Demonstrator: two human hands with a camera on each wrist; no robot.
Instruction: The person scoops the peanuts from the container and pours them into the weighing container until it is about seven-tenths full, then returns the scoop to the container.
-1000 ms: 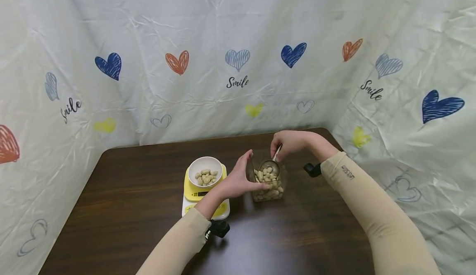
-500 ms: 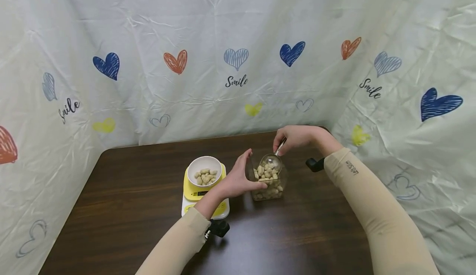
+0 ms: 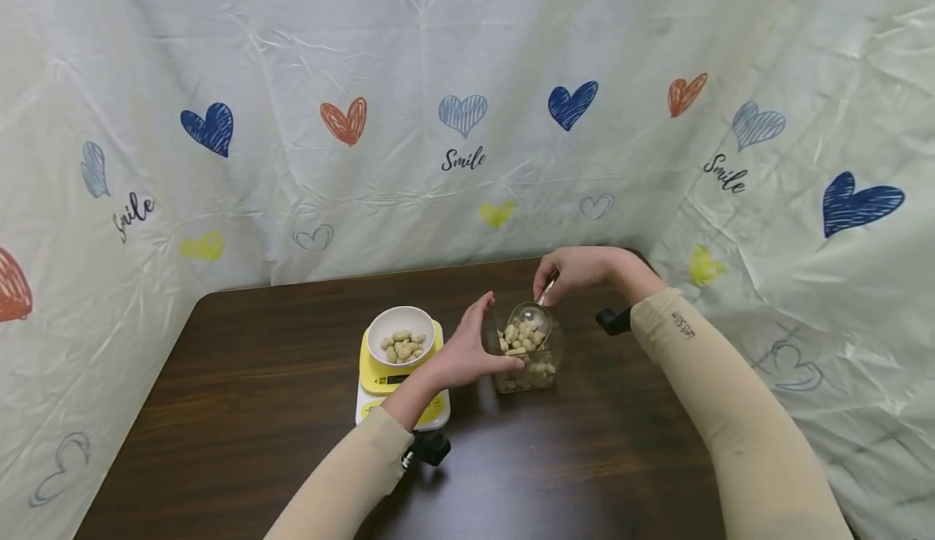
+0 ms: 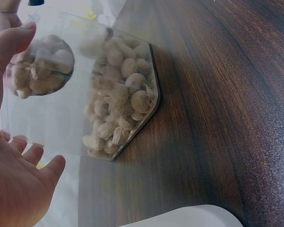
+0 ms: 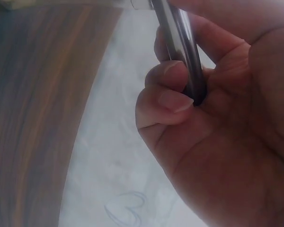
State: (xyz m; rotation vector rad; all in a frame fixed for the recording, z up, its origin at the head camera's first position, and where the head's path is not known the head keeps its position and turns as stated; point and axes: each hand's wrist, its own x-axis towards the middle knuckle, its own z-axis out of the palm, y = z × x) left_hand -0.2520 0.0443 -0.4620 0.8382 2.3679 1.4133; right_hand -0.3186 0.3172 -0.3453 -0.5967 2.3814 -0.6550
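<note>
The metal scoop [image 3: 536,313] is shiny and silvery, with a rounded bowl and a slim handle [image 5: 182,42]; it leans inside the clear container [image 4: 68,118], bowl low and handle rising towards the far right, with peanuts [image 4: 120,94] in it and heaped below. The right hand [image 3: 574,271] pinches the handle, its fingers curled about it, while the left hand [image 3: 463,355] grips the container's near left corner, thumb along the front wall and fingers spread at the left side. The container stands on the dark wooden table [image 3: 256,386], just right of a yellow and white scale [image 3: 376,379] bearing a white bowl [image 3: 402,321] of peanuts. Compared with 1.0 s ago, the right hand and scoop sit slightly farther back and more of the scoop's bowl shows; the left hand, container and scale hold their places
</note>
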